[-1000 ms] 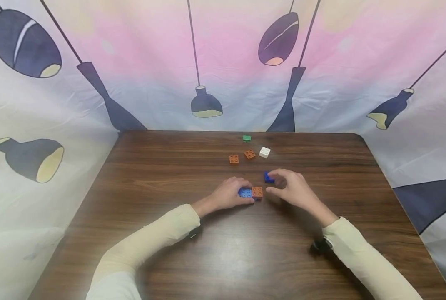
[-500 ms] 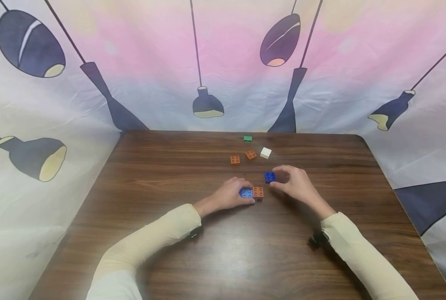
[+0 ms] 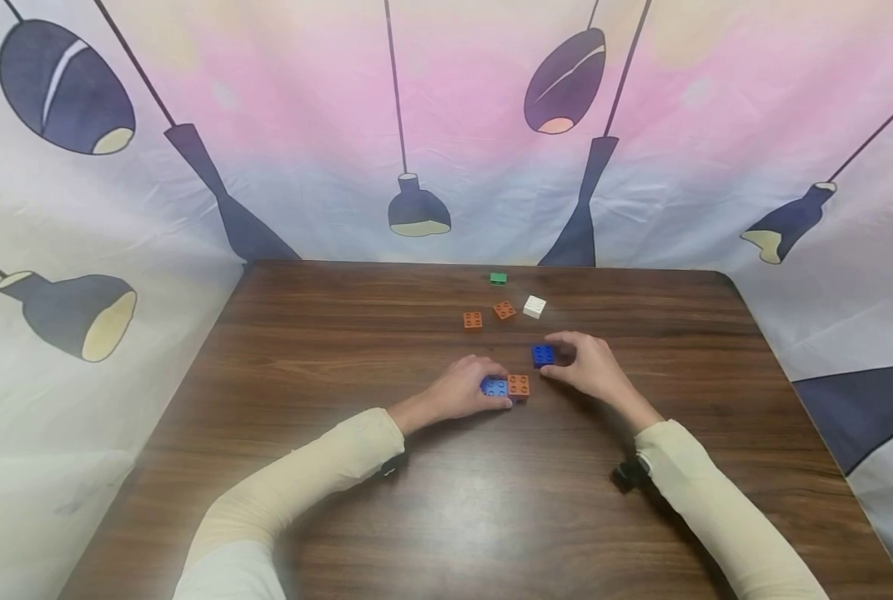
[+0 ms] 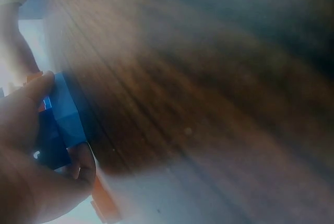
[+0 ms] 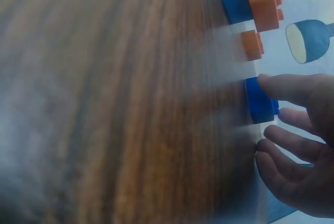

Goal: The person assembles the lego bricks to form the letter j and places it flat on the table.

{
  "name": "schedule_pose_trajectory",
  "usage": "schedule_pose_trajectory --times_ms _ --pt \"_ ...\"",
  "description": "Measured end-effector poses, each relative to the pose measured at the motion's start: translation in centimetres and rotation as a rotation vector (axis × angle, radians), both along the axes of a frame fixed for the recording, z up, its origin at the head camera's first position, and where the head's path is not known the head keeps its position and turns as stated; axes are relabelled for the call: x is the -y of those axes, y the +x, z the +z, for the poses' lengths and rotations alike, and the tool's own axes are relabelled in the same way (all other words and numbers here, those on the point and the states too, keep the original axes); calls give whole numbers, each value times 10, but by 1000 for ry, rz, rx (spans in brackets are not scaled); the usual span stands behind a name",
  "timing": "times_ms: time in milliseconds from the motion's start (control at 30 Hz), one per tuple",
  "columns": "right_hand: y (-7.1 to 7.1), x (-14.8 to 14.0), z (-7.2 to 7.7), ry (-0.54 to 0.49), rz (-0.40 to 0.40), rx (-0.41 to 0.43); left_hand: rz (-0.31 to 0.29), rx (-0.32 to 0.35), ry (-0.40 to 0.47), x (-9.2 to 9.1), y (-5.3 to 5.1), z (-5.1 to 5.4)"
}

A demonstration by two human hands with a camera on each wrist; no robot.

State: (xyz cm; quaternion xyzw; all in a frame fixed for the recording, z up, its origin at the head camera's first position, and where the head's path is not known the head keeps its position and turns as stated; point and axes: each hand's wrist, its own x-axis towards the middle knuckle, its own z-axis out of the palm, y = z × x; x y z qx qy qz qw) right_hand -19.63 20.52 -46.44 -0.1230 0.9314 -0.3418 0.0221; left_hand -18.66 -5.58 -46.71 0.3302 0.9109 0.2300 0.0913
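Observation:
My left hand (image 3: 464, 388) holds a small assembly of joined toy building bricks on the table. A light blue brick (image 3: 496, 389) and an orange brick (image 3: 518, 386) sit side by side on top, and the left wrist view shows a blue base piece (image 4: 67, 106) between thumb and fingers. To the right, my right hand (image 3: 589, 367) has its thumb and forefinger on opposite sides of a dark blue four-stud brick (image 3: 543, 356), which rests on the table. In the right wrist view the thumb touches this blue brick (image 5: 260, 101); the other fingers extend loosely beside it.
Farther back lie two loose orange bricks, the left orange brick (image 3: 473, 320) and the right orange brick (image 3: 504, 310). A white brick (image 3: 534, 307) and a green brick (image 3: 499, 279) are near them. The wooden table (image 3: 341, 333) ends at a printed curtain (image 3: 326, 183).
My right hand has shifted slightly, its thumb and forefinger coming round the dark blue brick, whose studs are now uncovered. The left hand keeps its hold on the joined bricks. The view shifts slightly.

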Motion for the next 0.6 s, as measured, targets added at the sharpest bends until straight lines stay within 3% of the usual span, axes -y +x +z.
schedule_pose_trajectory --times_ms 600 --pt "-5 2 -4 9 15 -22 3 9 6 0 0 0"
